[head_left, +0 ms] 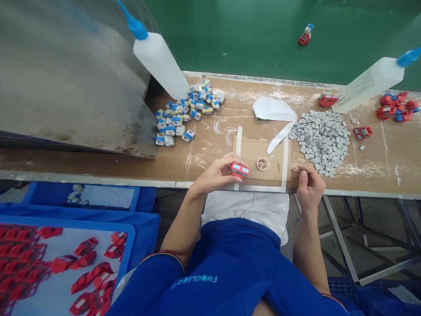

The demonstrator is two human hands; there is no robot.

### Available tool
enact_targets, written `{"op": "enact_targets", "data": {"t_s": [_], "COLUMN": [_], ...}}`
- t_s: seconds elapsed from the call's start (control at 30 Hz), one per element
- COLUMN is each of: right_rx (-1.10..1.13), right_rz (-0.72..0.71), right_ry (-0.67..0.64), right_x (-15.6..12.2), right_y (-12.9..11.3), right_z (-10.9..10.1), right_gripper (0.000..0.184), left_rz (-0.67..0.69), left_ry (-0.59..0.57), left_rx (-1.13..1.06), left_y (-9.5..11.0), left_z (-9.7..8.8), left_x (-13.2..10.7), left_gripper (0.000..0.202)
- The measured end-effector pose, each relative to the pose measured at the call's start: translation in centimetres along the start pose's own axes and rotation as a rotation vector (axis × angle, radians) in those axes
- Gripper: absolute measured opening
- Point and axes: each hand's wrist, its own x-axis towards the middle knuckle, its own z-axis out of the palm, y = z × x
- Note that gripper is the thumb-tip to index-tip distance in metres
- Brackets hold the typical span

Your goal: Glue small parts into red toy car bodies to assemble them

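My left hand (213, 176) grips a small red toy car (240, 170) with light-blue windows, just above the near edge of the cardboard-topped bench. My right hand (310, 186) is curled with thumb and fingers together at the same edge; whatever may be between its fingertips is too small to make out. Beyond it lies a heap of small grey plastic pieces (324, 138). Between the hands, a small round dish (262, 164) sits on a taped cardboard pad (251, 149). Behind the pad lies a bent white strip (272, 109).
At left, white, blue and yellow blocks (177, 117) lie by a white bottle (162, 61) and a metal box (75, 79). Another bottle (370, 83) leans at right near red parts (396, 106). A blue-rimmed tray (131, 237) holds red toy cars at lower left.
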Motion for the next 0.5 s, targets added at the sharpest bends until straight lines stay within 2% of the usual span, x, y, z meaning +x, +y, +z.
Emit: {"op": "enact_targets", "data": {"t_s": [0.13,0.27,0.37,0.5], "right_rx": [0.116,0.183,0.217,0.213], "right_rz": [0.053,0.041,0.046,0.027], "right_ry": [-0.226,-0.407,-0.441,-0.4], "right_x": [1.7,2.5,2.8,3.2], "right_y": [-2.1,-4.0,-4.6,-5.1], "right_z": [1.4,3.8,4.9,5.3], "right_gripper": [0.03,0.036,0.038,0.036], "left_rz": [-0.116,-0.213,-0.226,-0.217], "left_ry": [0.083,0.117,0.096,0.166], "left_rx": [-0.181,-0.3,-0.471,-0.607], "left_y": [-2.1,-2.7,-2.8,-2.4], "left_z": [1.1,1.6,1.9,2.4], "left_x": [-1.1,-1.8,-1.7,-1.3], "left_gripper": [0.04,0.052,0.051,0.052]}}
